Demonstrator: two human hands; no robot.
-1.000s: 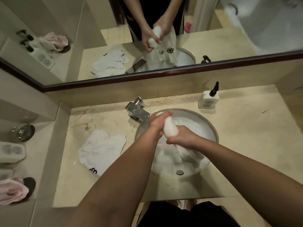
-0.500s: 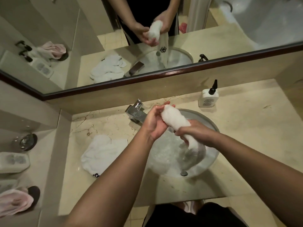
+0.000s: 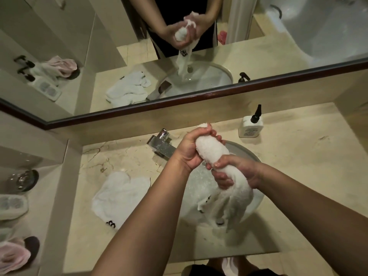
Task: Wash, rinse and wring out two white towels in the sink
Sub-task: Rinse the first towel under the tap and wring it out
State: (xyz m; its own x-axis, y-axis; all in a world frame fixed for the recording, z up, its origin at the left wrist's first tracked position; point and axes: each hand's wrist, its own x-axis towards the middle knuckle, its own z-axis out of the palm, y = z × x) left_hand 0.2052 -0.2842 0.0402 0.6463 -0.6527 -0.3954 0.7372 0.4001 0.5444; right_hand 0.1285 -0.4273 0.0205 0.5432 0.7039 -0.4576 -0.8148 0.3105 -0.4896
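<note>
A wet white towel (image 3: 212, 151) is twisted into a thick roll above the round white sink (image 3: 256, 204). My left hand (image 3: 190, 149) grips the roll's upper end near the tap. My right hand (image 3: 234, 173) is closed around the roll lower down. Below my right hand the loose end of the towel hangs into the basin, over the drain. A second white towel (image 3: 117, 195) with a black logo lies crumpled on the marble counter left of the sink.
A chrome tap (image 3: 161, 145) stands at the sink's back left. A white pump bottle (image 3: 251, 126) sits at the back right. The mirror (image 3: 199, 52) runs along the wall. On a lower shelf at left are a glass (image 3: 23, 180) and a pink cloth (image 3: 14, 253).
Both hands have lifted the towel higher out of the basin and drawn it into a longer twisted roll. My left hand now closes over the top end.
</note>
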